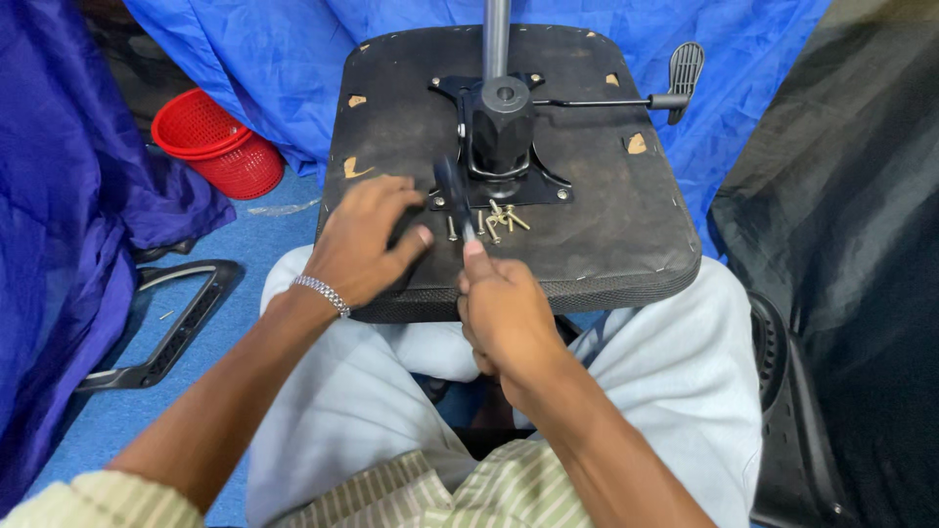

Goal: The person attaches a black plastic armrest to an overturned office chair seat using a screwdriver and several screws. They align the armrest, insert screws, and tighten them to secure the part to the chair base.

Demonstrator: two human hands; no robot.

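An upturned black chair seat (587,225) rests on my lap, its underside facing up. A black metal mechanism plate (501,137) with a grey column (496,39) and a side lever (675,83) is mounted on it. Several loose screws (499,223) lie just in front of the plate. My left hand (367,240), a metal bracelet on its wrist, curls around the dark handle of a screwdriver (452,191). My right hand (504,308) pinches the lower end of the screwdriver's shaft close to the screws. Whether a screw sits between those fingertips is hidden.
A red plastic basket (215,142) lies on the blue floor at the left. A black chair armrest (166,328) lies on the floor beside my left leg. Blue sheeting (293,59) hangs behind, purple cloth (59,196) at the left, and a black chair part (812,411) stands at the right.
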